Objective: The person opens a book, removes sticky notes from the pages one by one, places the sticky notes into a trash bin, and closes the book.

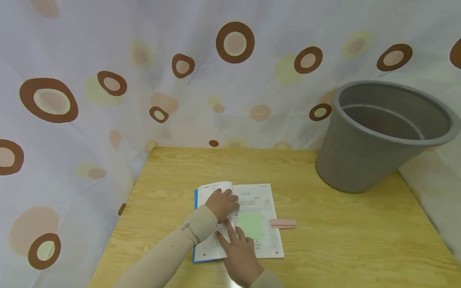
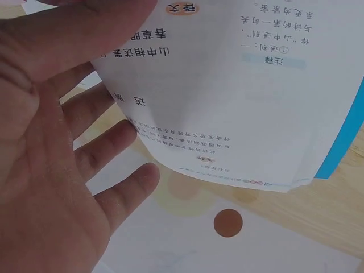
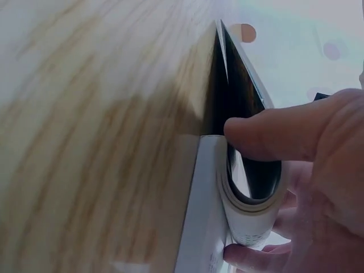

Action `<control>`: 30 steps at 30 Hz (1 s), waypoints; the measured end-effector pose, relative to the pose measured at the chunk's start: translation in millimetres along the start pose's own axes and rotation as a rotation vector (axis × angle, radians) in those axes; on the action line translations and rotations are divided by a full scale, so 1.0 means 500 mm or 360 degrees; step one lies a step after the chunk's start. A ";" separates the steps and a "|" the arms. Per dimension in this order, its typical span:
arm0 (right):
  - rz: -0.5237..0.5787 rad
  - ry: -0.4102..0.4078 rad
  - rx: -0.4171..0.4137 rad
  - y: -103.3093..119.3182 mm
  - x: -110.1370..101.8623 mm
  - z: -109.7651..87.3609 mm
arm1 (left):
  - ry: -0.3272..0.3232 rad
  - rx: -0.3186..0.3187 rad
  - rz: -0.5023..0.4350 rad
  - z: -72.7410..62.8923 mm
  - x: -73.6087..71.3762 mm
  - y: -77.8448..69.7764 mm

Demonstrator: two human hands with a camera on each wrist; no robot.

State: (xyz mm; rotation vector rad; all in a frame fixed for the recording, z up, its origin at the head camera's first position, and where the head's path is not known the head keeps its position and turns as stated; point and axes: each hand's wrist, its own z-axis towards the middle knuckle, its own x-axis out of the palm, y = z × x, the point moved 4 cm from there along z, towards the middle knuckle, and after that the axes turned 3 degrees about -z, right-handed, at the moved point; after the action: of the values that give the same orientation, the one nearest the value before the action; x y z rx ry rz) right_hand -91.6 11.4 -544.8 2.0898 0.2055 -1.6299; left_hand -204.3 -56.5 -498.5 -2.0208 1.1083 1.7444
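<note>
An open book (image 1: pixel 264 196) with printed pages lies on the wooden table, its blue cover showing along the left edge. The left-hand pages (image 2: pixel 284 108) bulge up in a curve near the spine. My left hand (image 1: pixel 221 205) holds this bulge at its upper part, thumb on one side and fingers on the other. Lower down, my right hand (image 1: pixel 240 256) grips the same curled pages, with its thumb (image 3: pixel 267 133) inside the curl and its fingers across it. A pale green square of paper (image 1: pixel 250 225) lies on the right-hand page.
A pink strip (image 1: pixel 283 223) juts out past the book's right edge. On the table (image 1: pixel 324 240) at the back right stands a large grey bucket (image 1: pixel 360 160). Behind and beside the table hangs a white sheet (image 1: pixel 201 100) with brown circles.
</note>
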 end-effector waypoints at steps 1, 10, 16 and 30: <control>-0.0012 -0.0016 -0.0005 0.000 0.000 0.000 | -0.0022 0.0004 0.0006 0.000 0.000 0.001; -0.0145 -0.0080 -0.0044 0.003 -0.005 0.005 | -0.0086 0.0015 0.0044 -0.001 0.002 0.010; -0.0168 -0.0099 -0.0035 -0.008 -0.009 0.014 | -0.0112 0.0012 0.0005 0.006 0.003 0.014; -0.0192 -0.0260 -0.0085 -0.014 0.008 0.011 | -0.0211 -0.0032 0.0043 0.009 0.024 0.008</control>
State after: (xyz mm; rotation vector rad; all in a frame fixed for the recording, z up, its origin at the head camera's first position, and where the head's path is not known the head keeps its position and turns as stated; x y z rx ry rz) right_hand -98.2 14.4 -551.6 1.9265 0.3219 -1.8354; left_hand -210.2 -60.7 -509.6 -1.8783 1.0853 1.8797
